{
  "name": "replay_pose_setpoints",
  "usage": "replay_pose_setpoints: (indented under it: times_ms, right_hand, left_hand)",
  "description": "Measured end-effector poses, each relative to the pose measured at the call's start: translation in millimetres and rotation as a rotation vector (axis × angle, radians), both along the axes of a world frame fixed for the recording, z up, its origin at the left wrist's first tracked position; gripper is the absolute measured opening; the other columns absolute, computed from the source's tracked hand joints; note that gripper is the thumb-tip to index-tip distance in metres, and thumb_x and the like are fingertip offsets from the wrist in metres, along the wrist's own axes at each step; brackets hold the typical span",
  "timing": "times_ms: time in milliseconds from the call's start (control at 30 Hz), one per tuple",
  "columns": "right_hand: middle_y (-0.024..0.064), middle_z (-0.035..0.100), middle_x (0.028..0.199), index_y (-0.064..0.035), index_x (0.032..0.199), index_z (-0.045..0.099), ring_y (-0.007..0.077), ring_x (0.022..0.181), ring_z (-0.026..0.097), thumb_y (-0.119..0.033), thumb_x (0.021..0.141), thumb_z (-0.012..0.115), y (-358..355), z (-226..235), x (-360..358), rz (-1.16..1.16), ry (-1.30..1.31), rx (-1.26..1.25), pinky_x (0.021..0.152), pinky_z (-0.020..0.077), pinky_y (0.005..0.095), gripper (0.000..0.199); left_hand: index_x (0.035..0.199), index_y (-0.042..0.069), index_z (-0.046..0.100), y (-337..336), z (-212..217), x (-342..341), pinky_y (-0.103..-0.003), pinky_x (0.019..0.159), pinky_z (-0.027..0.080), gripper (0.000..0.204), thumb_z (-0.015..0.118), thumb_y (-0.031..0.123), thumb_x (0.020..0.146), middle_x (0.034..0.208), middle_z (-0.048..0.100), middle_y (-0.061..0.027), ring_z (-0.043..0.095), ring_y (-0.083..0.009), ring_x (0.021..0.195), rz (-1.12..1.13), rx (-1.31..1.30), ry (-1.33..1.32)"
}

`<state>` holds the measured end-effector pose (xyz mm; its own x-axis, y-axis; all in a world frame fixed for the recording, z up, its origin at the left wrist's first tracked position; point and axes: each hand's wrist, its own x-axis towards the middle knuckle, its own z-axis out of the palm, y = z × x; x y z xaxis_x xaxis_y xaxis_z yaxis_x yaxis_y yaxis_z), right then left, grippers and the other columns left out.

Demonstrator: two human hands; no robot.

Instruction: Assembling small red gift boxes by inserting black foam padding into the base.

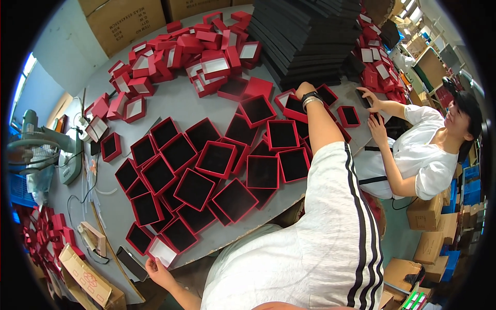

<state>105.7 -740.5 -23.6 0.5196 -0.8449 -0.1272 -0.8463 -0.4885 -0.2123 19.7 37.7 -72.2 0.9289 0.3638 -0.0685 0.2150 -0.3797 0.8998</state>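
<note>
At the table's near edge my left hand [159, 270] has its fingers closed on the lower corner of a red box with a white inside [163, 251]. My right arm stretches far across the table, a dark band and bangles on its wrist. Its hand [305, 90] is over a red box with black lining [295, 107], next to the stack of black foam sheets [310, 36]. The fingers of that hand are mostly hidden. Between my hands lie several open red boxes with black lining [194, 189], overlapping and turned at various angles.
A heap of red boxes with white insides [214, 64] covers the table's far side. A fan [33, 139] and cables stand at the left. To the right a co-worker [418, 139] holds a small dark piece. Cardboard cartons [124, 26] stand behind the table.
</note>
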Motion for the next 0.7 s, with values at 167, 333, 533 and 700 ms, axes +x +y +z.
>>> replay_pose_setpoints:
  times_ms: [167,333,533,700]
  right_hand:
    - [0.0188,0.067,0.103,-0.0078,0.099,0.069,0.0371,0.098,0.064,-0.013,0.083,0.057,28.5,25.4,-16.1,0.032,-0.09,-0.218,0.083,0.0523,0.0436,0.021]
    - [0.0114,0.065,0.093,-0.0079,0.096,0.063,0.0334,0.087,0.062,-0.013,0.084,0.058,42.4,50.7,-49.6,0.303,-0.677,-0.667,0.076,0.0506,0.0431,0.014]
    - [0.0114,0.065,0.093,-0.0065,0.095,0.064,0.0324,0.088,0.062,-0.011,0.086,0.058,98.2,109.5,-50.9,0.364,-0.875,-0.731,0.076,0.0502,0.0414,0.011]
    - [0.015,0.067,0.078,-0.0015,0.107,0.062,0.0236,0.068,0.067,-0.013,0.084,0.062,174.5,141.7,-61.0,0.505,-0.822,-0.178,0.062,0.0505,0.0352,0.026]
  left_hand:
    - [0.102,-0.003,0.06,-2.1,5.2,-0.7,-0.025,0.074,0.046,0.017,0.061,0.009,0.091,0.09,0.061,-0.0059,0.057,-0.013,0.08,0.035,0.096,-0.033]
    - [0.1,-0.003,0.061,2.2,4.6,-2.0,-0.026,0.074,0.046,0.015,0.061,0.009,0.091,0.087,0.061,-0.0057,0.057,-0.0129,0.079,0.051,0.113,-0.06]
    - [0.1,-0.004,0.062,0.7,9.3,-11.0,-0.027,0.078,0.047,0.015,0.061,0.008,0.091,0.09,0.063,-0.0061,0.058,-0.0145,0.083,0.07,0.118,-0.079]
    - [0.105,-0.002,0.063,-16.9,16.9,-10.9,-0.03,0.079,0.05,0.019,0.062,0.01,0.09,0.093,0.067,-0.0093,0.062,-0.0165,0.084,0.034,0.175,-0.113]
